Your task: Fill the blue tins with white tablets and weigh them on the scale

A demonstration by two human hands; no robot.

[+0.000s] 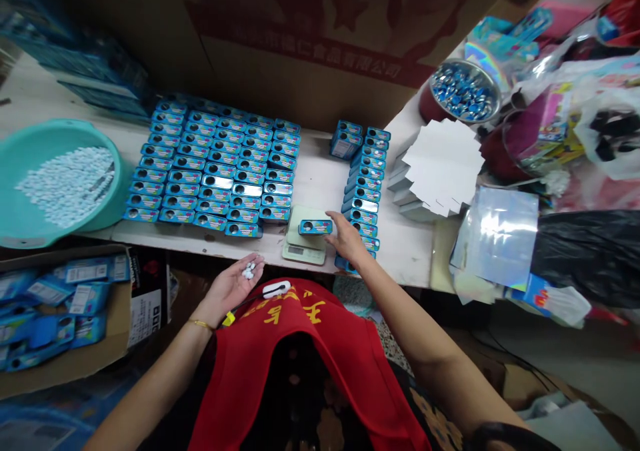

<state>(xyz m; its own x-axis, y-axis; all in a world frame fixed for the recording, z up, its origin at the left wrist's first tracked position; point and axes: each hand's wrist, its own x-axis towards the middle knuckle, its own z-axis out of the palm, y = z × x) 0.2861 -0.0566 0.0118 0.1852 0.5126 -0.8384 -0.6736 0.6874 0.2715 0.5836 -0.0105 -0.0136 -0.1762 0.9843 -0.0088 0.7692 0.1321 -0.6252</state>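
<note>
Blue box (pixel 315 227): lies on the platform of the scale, apart from the rows; its top face bears a dark round spot at one end and pale capital lettering, too small to read with certainty.
Scale (pixel 303 258): pale green, near the table's front edge, with a small grey display whose figures are not legible.
Right hand (pixel 346 239): at the box's right end, thumb and forefinger parted around it; whether they pinch it, I cannot tell.
Left hand (pixel 235 283): palm up, fingers spread, bearing a few small white pieces (pixel 249 270) in front of the table edge.
Rows of boxes (pixel 217 178): left of the scale, printed alike, each with the dark spot and a line of lettering.
Column of boxes (pixel 367 181): right of the scale, same print.
Brown carton (pixel 300 51): behind the rows, printed in red with a star and Chinese characters ending 食品有限公司.
Red apron (pixel 320 331): yellow characters, upside down and partly folded away.
Turquoise basin (pixel 50 139): at left, holding many more white pieces.
Open carton (pixel 100 361): below the basin, with blue packs (pixel 45 291) bearing white labels; their print is blurred.
White card stack (pixel 445 161): right of the column, its visible top unprinted.
</note>
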